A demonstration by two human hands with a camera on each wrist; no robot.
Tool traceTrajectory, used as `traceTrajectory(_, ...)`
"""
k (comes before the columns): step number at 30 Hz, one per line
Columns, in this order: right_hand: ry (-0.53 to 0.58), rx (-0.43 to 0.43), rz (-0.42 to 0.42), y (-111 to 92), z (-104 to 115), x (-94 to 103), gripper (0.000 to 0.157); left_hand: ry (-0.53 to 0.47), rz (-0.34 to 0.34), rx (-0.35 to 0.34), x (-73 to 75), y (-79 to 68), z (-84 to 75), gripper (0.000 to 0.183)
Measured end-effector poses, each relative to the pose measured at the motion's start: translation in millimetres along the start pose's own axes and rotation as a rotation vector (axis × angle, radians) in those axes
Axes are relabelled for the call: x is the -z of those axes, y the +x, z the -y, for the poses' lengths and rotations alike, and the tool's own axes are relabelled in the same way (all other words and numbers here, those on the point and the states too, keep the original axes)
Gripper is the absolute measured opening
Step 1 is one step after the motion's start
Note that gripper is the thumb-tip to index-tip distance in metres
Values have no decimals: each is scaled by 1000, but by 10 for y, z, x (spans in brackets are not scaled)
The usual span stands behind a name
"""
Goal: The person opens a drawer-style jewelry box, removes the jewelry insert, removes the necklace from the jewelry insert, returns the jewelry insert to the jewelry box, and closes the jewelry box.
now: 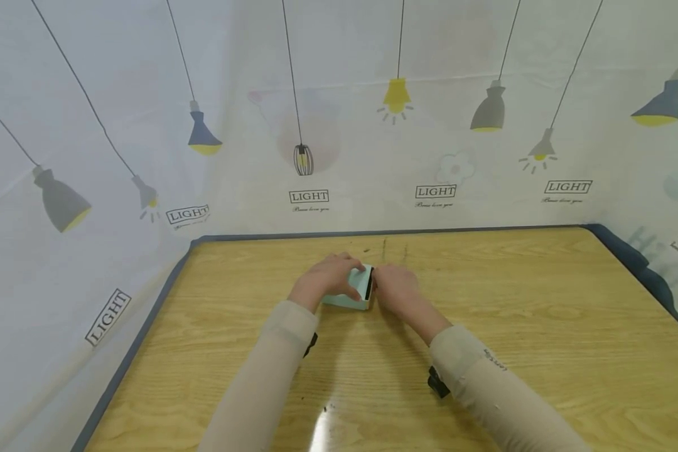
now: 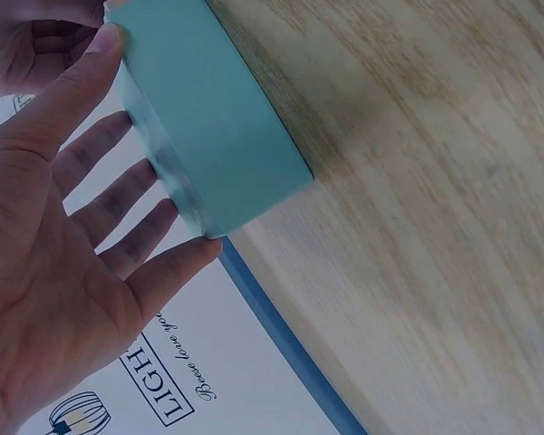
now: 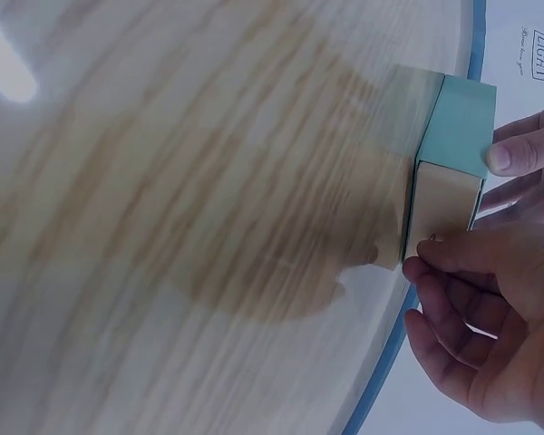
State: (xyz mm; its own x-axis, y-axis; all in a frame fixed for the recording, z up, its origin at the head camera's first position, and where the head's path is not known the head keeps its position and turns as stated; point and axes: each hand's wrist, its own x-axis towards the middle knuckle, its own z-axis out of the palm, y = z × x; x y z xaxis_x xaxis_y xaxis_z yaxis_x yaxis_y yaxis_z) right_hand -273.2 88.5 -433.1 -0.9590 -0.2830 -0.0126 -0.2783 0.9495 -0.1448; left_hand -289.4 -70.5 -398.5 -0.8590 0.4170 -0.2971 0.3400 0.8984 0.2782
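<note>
A small mint-green box sits on the wooden table, in front of me and toward the back. My left hand holds it from above; in the left wrist view the thumb is at one end of the long edge and the fingertips run along that side. At the box's right end, my right hand is close against a dark-edged opening. The right wrist view shows a tan end panel framed by the green sleeve. Thumb and forefinger pinch a small loop-like pull on that panel, mostly hidden by the fingertips.
The wood-grain table spreads around the box, with blue-grey edging along its back and sides. White cloth printed with lamps and LIGHT labels stands behind it. Black wrist straps show beneath the sleeves.
</note>
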Motion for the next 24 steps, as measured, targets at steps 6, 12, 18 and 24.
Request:
traceTrajectory(6,-11,9,-2,-10,-6,14,11,-7,-4,-3,0,-5,12,67)
traceTrajectory(12,-10,17,1,-6,-21,11,12,5,-4,-9,-8,12,26,68)
traceTrajectory(18,-3,38,-27,-22,-44,18,11,16,-6,-16,-26,33,42,68)
traceTrajectory(24,-13,65,-35,-56,-78,40,9,36,-2,-18,-28,45,46,69)
